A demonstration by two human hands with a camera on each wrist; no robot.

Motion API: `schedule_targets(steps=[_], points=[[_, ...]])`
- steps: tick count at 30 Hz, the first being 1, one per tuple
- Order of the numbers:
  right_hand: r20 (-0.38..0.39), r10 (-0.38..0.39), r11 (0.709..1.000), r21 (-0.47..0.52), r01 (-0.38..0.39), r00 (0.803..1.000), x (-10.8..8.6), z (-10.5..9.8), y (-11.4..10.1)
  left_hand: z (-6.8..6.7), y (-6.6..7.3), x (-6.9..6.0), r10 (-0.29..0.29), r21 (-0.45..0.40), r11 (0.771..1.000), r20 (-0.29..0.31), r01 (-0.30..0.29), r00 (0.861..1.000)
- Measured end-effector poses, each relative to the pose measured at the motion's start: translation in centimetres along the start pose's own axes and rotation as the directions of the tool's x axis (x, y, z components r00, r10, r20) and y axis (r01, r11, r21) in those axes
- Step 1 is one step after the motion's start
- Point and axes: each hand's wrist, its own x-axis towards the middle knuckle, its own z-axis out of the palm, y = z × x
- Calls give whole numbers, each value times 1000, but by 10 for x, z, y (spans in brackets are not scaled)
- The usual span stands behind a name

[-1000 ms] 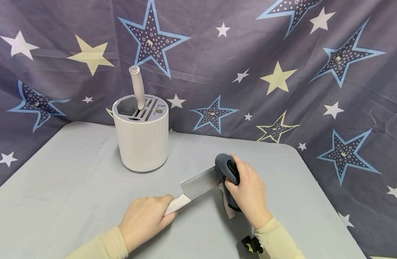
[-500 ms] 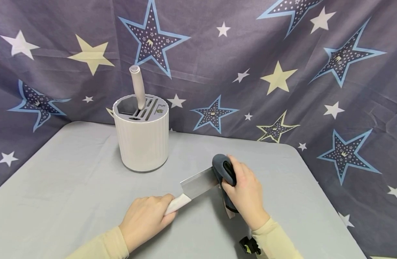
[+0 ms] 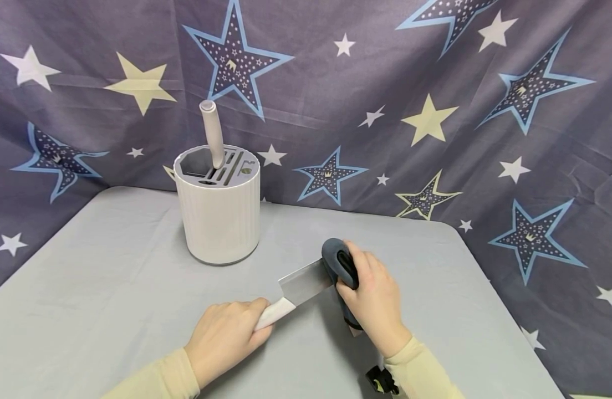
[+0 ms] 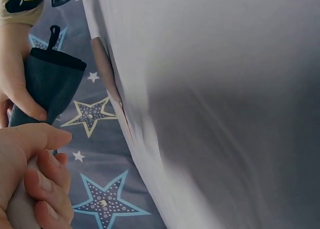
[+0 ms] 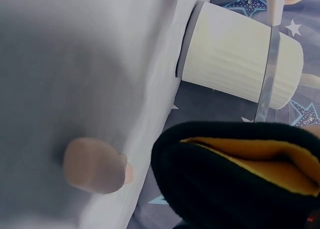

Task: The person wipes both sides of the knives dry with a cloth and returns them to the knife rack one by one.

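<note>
My left hand grips the white handle of a cleaver, whose broad steel blade points up and right above the table. My right hand holds a thick folded grey-blue cloth over the far end of the blade, hiding the tip. In the left wrist view the cloth has a black edge and a hanging loop; in the right wrist view its orange lining shows. Below the cloth lies a pale pink-handled thing, which looks like a knife in the left wrist view; the head view shows only its end.
A white ribbed knife block stands at the back left of the grey-covered table. One pale handle sticks up from its slotted top. Behind the table hangs a dark star-patterned cloth. A black device sits at the right wrist.
My right hand and the cloth have slid left along the blade toward the handle, covering more of it. The pink-handled thing is now mostly hidden in the head view. The left hand stays put.
</note>
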Motion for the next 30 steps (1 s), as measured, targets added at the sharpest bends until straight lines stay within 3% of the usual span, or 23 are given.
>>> schedule_targets(steps=[30], points=[[-19, -111, 994, 18, 112, 994, -8, 3, -19, 1, 2, 1, -9, -3, 1000, 8, 9, 1000]])
